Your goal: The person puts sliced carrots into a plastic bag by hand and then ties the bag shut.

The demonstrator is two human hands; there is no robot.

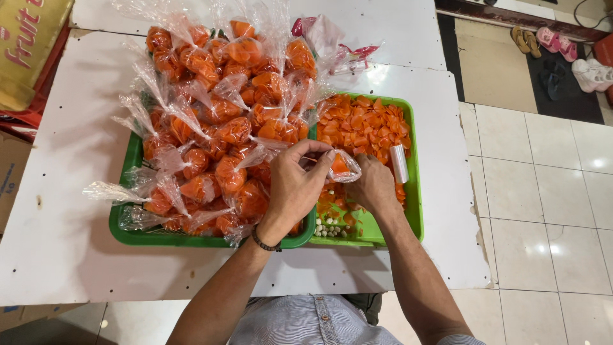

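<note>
My left hand (295,184) and my right hand (372,187) meet over the join of two green trays. Together they hold a small clear plastic bag (343,165) with orange chips inside; the left fingers pinch its mouth, the right hand cups it from below. The right green tray (415,204) holds loose orange chips (365,125), a small roll of clear bags (400,163) and several small white pieces (329,227). The left green tray (131,231) is heaped with tied bags of orange chips (220,108).
The trays stand on a white table (70,191) whose right edge borders a tiled floor (549,191). Empty pink-tinted plastic bags (332,45) lie behind the trays. A yellow package (25,45) is at far left; sandals and shoes (555,48) lie at the top right.
</note>
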